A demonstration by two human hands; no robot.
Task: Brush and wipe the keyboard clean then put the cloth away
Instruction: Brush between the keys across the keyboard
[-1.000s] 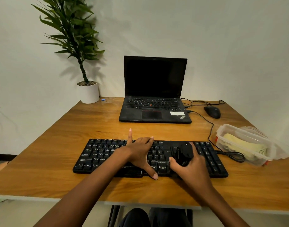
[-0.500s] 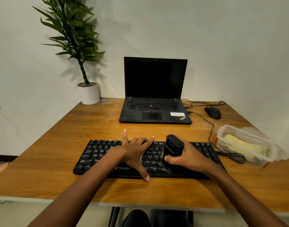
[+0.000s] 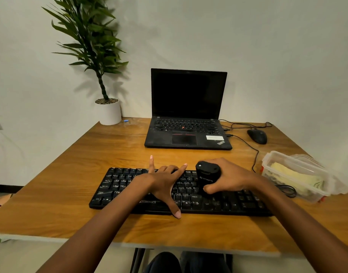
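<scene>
As right hand grips stubby brush, keyboard

Free tabletop between keyboard and laptop

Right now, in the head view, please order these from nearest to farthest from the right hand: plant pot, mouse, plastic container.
1. plastic container, just right of the right hand
2. mouse, farther back on the right
3. plant pot, far left corner
</scene>
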